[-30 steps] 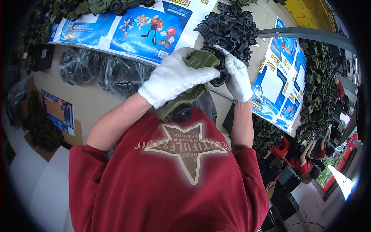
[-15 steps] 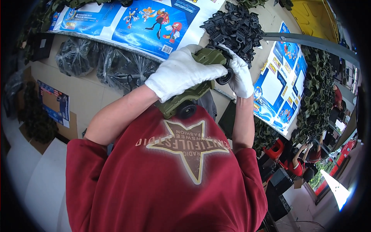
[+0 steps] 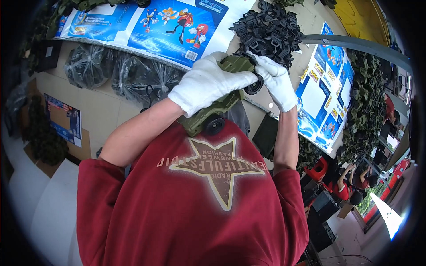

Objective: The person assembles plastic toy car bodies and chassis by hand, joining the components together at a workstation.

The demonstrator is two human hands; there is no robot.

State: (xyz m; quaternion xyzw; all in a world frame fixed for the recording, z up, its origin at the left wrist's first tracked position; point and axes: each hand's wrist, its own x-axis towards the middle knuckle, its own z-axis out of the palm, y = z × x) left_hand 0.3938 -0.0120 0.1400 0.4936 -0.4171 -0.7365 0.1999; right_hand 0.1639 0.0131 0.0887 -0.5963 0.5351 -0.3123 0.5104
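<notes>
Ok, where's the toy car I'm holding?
In the head view, the toy car is just above centre in your left hand, its far end by your right hand, near the black parts.

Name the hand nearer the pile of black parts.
Right. In view, the right hand is just below the pile; the left hand is farther off, to its lower left.

The toy off-road vehicle [image 3: 199, 120] is showing olive green; its wheels [image 3: 214, 126] are showing black. The left glove [image 3: 211, 83] and right glove [image 3: 277, 80] are presenting plain white. The T-shirt [image 3: 177, 213] is displaying maroon, with a cream-outlined brown star [image 3: 223, 188]. The printed sheet [image 3: 153, 44] is carrying multicoloured cartoon figures [image 3: 183, 22] on blue.
</notes>
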